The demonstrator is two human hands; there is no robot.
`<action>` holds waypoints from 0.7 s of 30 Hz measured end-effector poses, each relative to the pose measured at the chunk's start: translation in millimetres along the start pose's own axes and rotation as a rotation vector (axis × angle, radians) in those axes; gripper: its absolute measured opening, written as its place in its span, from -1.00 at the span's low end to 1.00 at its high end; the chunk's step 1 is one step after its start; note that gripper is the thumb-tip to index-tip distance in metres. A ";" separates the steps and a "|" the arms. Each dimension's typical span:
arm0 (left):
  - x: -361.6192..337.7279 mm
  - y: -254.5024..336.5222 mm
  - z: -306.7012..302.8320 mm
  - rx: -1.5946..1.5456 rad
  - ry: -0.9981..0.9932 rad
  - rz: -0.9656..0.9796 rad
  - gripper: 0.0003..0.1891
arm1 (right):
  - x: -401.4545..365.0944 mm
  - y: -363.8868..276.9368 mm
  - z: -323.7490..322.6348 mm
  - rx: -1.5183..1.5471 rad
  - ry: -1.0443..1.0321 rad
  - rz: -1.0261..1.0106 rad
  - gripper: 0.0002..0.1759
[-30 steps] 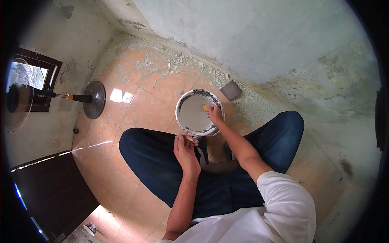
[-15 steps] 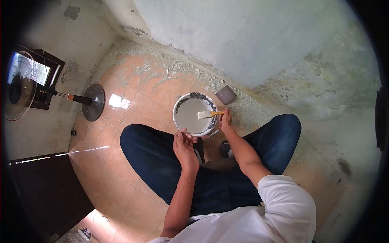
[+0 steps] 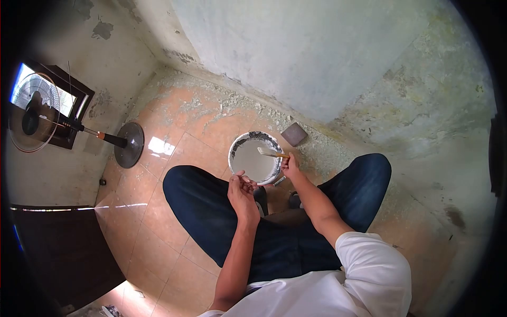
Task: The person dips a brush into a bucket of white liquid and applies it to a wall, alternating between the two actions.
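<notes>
A round white bucket (image 3: 231,165) with dark smears around its inner rim stands on the floor between my legs, filled with a pale grey-white liquid (image 3: 252,161). My right hand (image 3: 290,166) is closed around the handle of a paintbrush (image 3: 270,152). The brush hangs over the right part of the bucket, turned edge-on, with its pale bristles pointing left. At the near left rim, my left hand (image 3: 243,194) has its thumb and curled fingers on the bucket's edge; the exact contact is partly hidden.
A square brownish-grey block (image 3: 294,134) lies beyond the bucket near the wall. Flaked plaster (image 3: 222,100) litters the tiles along the wall base. To the left stands a pedestal fan (image 3: 129,145). A dark door panel (image 3: 63,253) is at the lower left.
The brush has turned from its flat face to its edge, still over the bucket. My right hand has turned with it. The whole view has shifted slightly; my left hand stays by the rim.
</notes>
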State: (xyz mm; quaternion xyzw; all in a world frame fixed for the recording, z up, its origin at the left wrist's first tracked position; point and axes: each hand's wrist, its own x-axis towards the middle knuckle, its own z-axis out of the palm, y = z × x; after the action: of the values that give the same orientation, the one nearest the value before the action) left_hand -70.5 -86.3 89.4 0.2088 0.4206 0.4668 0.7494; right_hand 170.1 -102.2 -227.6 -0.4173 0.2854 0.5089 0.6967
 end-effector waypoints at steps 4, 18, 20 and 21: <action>-0.2 -0.3 0.2 0.005 -0.001 0.003 -0.70 | 2.0 1.8 -2.0 -0.105 -0.022 -0.062 -0.59; 3.1 -0.2 1.1 0.025 0.008 -0.010 -0.69 | 48.7 6.8 -60.7 -0.537 0.294 -0.184 -0.46; 4.8 -1.8 -1.0 0.025 0.004 -0.011 -0.69 | 44.8 4.5 -59.9 -0.505 0.296 -0.172 -0.48; 4.9 -2.5 -1.3 0.024 0.002 -0.015 -0.69 | 39.4 3.1 -58.2 -0.474 0.300 -0.159 -0.50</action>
State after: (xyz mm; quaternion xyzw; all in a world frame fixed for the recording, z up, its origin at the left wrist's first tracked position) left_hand -69.2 -83.3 84.7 0.2141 0.4286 0.4563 0.7498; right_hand 181.4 -134.0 -289.4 -0.6601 0.2249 0.4377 0.5676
